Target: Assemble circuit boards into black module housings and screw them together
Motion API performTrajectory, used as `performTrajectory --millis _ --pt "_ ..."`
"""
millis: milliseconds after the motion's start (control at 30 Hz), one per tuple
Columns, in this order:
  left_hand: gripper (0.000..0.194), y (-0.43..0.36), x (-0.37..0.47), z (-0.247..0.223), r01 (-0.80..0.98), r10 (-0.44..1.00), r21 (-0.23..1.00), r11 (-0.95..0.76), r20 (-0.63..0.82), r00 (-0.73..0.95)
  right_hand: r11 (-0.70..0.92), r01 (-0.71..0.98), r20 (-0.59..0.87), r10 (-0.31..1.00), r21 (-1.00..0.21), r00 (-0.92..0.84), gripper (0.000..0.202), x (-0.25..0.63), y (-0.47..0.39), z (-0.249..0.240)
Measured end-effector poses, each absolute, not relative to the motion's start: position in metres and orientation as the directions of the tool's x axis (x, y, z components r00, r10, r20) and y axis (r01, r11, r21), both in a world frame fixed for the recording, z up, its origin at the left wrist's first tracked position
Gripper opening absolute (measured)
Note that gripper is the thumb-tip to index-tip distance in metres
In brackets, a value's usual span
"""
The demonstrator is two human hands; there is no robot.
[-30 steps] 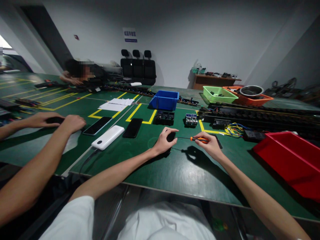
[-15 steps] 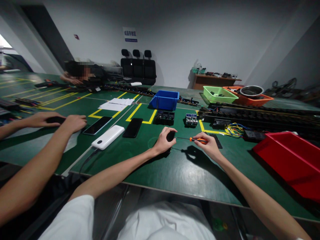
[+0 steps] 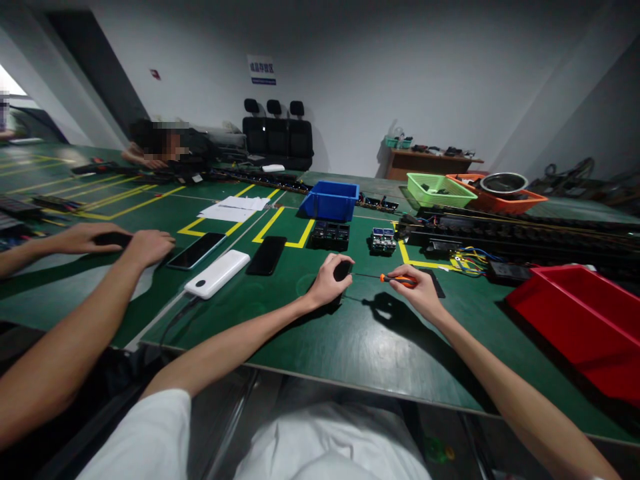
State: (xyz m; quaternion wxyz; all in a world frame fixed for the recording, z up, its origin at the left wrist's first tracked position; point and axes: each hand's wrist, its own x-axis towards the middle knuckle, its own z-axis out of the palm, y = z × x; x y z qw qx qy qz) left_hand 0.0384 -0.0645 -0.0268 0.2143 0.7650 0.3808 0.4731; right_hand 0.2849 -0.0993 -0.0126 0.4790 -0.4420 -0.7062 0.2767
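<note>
My left hand [image 3: 326, 283] is closed around a small black part [image 3: 343, 271], holding it at the green tabletop; its exact kind is mostly hidden by the fingers. In my right hand [image 3: 416, 288] is an orange-and-black screwdriver [image 3: 399, 280], held by its handle. The thin shaft points left, with its tip at or very near the black part; whether it touches I cannot tell. A flat black piece [image 3: 434, 283] lies behind my right hand. Beyond my hands stand a black module [image 3: 330, 235] and a silvery module [image 3: 383, 241] with blue tops.
A blue bin [image 3: 330, 201] stands behind the modules, a red bin [image 3: 580, 327] at right. Long black assemblies [image 3: 520, 233] with loose wires [image 3: 470, 259] lie right. Leftward are two phones [image 3: 267, 255], a white power bank [image 3: 217, 274] and a co-worker's hands [image 3: 147, 247]. Another person sits at far left.
The view has shifted very slightly. My hands, the black part and the screwdriver hold the same positions.
</note>
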Motion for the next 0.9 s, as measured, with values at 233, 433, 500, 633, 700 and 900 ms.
performTrajectory --millis 233,433,500,633,700,900 --pt "0.029 -0.0662 0.0388 -0.0254 0.38 0.787 0.689 -0.617 0.558 0.266 0.465 0.357 0.447 0.884 -0.81 -0.138 0.015 0.2839 -0.0994 -0.013" --pt "0.031 -0.0673 0.0392 -0.0246 0.375 0.786 0.691 -0.618 0.56 0.263 0.463 0.367 0.451 0.884 -0.807 -0.123 0.015 0.2839 -0.0992 -0.0124" --pt "0.03 -0.067 0.0392 -0.0249 0.376 0.782 0.686 -0.623 0.565 0.264 0.462 0.369 0.453 0.884 -0.806 -0.118 0.015 0.2841 -0.099 -0.0123" --pt "0.03 -0.0662 0.0391 -0.0258 0.372 0.773 0.679 -0.633 0.578 0.261 0.466 0.368 0.455 0.882 -0.805 -0.121 0.015 0.284 -0.0991 -0.0121" --pt "0.03 -0.0662 0.0391 -0.026 0.371 0.774 0.68 -0.633 0.577 0.261 0.465 0.369 0.452 0.883 -0.805 -0.128 0.015 0.2839 -0.0995 -0.0117" --pt "0.029 -0.0664 0.0393 -0.026 0.376 0.776 0.681 -0.629 0.576 0.256 0.465 0.368 0.44 0.884 -0.805 -0.154 0.016 0.2839 -0.1002 -0.0106"
